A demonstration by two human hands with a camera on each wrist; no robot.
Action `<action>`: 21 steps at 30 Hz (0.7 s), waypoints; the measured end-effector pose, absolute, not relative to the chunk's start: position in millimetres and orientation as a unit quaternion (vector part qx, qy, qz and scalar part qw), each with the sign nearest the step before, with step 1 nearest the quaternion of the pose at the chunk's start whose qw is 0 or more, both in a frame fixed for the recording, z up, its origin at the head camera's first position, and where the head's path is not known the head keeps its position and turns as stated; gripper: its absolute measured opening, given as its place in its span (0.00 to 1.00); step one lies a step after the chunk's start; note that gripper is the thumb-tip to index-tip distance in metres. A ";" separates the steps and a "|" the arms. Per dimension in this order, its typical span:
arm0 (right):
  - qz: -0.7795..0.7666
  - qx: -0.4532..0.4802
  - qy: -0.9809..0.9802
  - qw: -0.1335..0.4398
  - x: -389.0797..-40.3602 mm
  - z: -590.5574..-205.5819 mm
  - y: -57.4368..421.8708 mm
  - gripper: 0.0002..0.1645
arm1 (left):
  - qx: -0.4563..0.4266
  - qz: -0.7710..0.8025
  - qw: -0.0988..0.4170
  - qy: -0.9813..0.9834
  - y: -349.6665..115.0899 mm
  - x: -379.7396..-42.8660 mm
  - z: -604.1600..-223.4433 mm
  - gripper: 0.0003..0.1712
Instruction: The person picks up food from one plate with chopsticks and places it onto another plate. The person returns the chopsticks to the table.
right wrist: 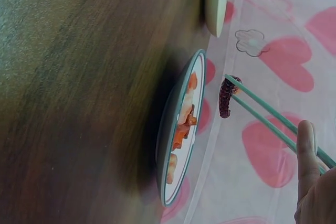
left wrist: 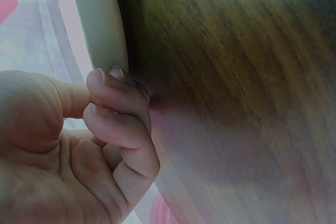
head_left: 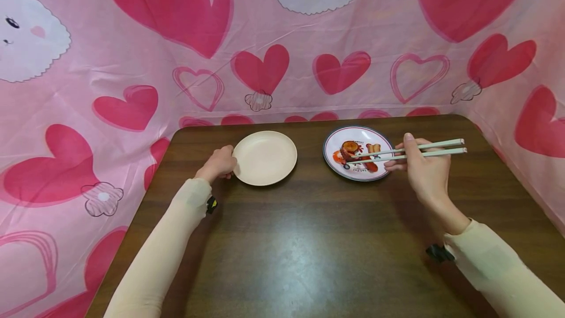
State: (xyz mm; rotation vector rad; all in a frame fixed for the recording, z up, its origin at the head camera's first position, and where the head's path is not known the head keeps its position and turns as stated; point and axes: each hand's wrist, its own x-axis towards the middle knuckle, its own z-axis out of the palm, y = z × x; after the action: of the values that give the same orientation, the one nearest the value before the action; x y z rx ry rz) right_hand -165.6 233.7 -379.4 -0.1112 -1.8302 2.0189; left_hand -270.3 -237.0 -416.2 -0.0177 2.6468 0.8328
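My left hand pinches the left rim of a plain beige plate on the table; its curled fingers meet the plate's edge in the left wrist view. With my right hand I grip a pair of pale green chopsticks, pointing left over a white plate with a dark blue rim. Between the chopstick tips hangs a dark red-brown, ridged, curved food piece, held above that plate. Several orange, reddish and pale food pieces lie on the plate; their exact kinds are unclear.
Both plates rest near the back edge of a dark wooden table, with a gap between them. Behind and beside it hangs a pink cloth with red hearts. A dark strap piece sits under the right wrist.
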 end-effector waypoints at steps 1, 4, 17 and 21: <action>0.727 -0.039 -0.654 0.206 -165.6 -378.9 233.3 0.24 | -0.007 0.295 0.182 0.938 -236.8 -270.4 -416.1 0.15; 0.730 -0.035 -0.650 0.207 -165.3 -377.4 232.0 0.24 | -0.007 0.294 0.182 0.938 -236.9 -270.5 -415.5 0.15; 0.742 -0.026 -0.636 0.210 -166.6 -368.8 224.4 0.23 | -0.006 0.295 0.183 0.938 -236.8 -271.1 -416.9 0.14; 0.748 -0.017 -0.628 0.216 -168.6 -367.2 220.6 0.23 | -0.005 0.293 0.181 0.939 -237.0 -271.1 -415.9 0.14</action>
State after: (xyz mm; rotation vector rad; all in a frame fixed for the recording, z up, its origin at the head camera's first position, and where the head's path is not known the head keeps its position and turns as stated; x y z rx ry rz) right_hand -168.6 220.6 -367.2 -0.0468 -1.7406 2.0728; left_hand -271.1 -237.0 -415.9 -0.0141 2.6514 0.8264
